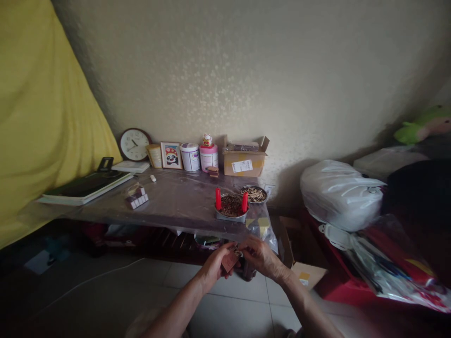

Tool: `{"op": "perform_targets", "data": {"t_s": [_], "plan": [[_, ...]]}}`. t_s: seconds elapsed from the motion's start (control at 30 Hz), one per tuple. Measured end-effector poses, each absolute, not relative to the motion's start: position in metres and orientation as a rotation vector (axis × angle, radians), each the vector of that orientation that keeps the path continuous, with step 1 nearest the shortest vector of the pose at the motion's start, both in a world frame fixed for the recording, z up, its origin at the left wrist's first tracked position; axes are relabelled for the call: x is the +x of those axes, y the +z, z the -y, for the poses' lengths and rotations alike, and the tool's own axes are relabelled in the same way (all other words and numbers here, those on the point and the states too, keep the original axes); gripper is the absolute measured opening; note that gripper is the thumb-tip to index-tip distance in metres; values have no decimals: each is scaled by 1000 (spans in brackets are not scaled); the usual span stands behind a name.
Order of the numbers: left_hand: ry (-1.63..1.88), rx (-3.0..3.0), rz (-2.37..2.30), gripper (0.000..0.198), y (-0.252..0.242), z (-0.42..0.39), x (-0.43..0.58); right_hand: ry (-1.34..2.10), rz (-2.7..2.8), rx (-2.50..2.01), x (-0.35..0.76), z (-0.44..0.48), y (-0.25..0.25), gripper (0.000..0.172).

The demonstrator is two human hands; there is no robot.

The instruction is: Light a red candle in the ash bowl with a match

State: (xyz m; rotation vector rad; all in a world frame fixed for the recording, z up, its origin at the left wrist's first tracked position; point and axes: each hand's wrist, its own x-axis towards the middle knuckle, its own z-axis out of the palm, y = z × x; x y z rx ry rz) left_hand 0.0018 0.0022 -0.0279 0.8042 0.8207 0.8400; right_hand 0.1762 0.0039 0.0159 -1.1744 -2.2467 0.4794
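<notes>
My left hand (215, 265) and my right hand (262, 257) meet just below the front edge of a low table (176, 206) covered in clear plastic. The left hand's fingers are closed on a small reddish-brown flat piece (230, 262). The right hand's fingers pinch at the top of the same piece; what else they hold is too small to make out. A dark object (247, 272) sits under the hands. Right above them on the table stand a metal pan with red handles (231, 207) filled with dark bits and a metal bowl of pale sticks (253, 194).
Along the wall stand a clock (134, 144), a framed picture (171, 155), two tubs (199, 157) and a cardboard box (244, 158). Books (86, 186) lie at the left by a yellow curtain. A white bag (340, 193) and clutter fill the right; an open box (299, 263) sits on the floor.
</notes>
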Motion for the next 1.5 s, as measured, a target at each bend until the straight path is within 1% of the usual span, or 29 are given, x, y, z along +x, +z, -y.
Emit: {"op": "perform_targets", "data": {"t_s": [0.1, 0.27, 0.43, 0.5, 0.6, 0.83, 1.0, 1.23, 1.43, 1.5], "plan": [[823, 812, -808, 45, -28, -1, 4, 488, 2247, -1152, 173, -3, 15, 20], [796, 818, -785, 35, -21, 2, 6, 515, 2202, -1131, 169, -1, 13, 21], [820, 796, -741, 30, -15, 4, 5, 719, 2040, -1148, 167, 0, 14, 10], [834, 784, -733, 30, -15, 4, 5, 813, 1961, -1160, 167, 0, 15, 9], [845, 773, -726, 35, -18, 2, 4, 935, 1770, -1160, 166, 0, 16, 13], [906, 735, -686, 43, -18, 0, 0, 1136, 1381, -1087, 168, -8, 12, 36], [939, 695, -683, 45, -13, -1, -1, 1227, 1214, -1051, 170, -8, 17, 39], [994, 671, -666, 40, -10, -1, -1, 1255, 1159, -1030, 168, -6, 19, 42], [1037, 649, -644, 40, -5, 1, -1, 1194, 1202, -1029, 167, -7, 14, 39], [1053, 635, -637, 41, -4, 0, -1, 1123, 1283, -1039, 166, -5, 14, 36]]}}
